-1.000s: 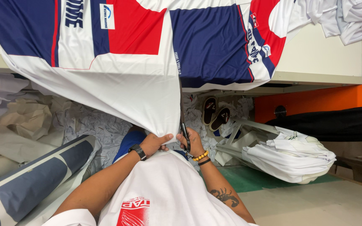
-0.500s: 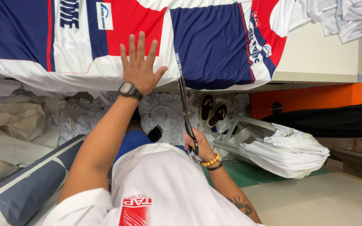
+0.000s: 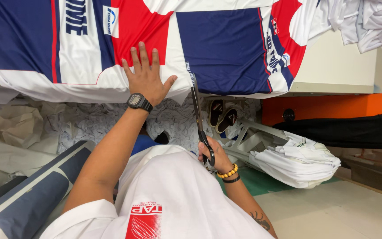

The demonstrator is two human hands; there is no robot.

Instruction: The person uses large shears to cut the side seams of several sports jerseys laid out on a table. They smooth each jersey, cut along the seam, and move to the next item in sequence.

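Two hands engaged. Left hand (image 3: 146,79) spread flat on printed fabric (image 3: 226,48); right hand (image 3: 215,155) gripped scissors (image 3: 198,116), blades lengthwise toward fabric edge.

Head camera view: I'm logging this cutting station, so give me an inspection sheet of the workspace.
Surface: cream table, mostly covered by fabric.
Job's things: printed fabric in navy, red and white, spread flat; long scissors, tips at the fabric's near edge.
Clutter: white garments piled at the far corner.
Grippers: left hand flat on the fabric; right hand grips the scissor handles.
Cables: nothing seen.
Surroundings: paper scraps, sandals, fabric rolls.
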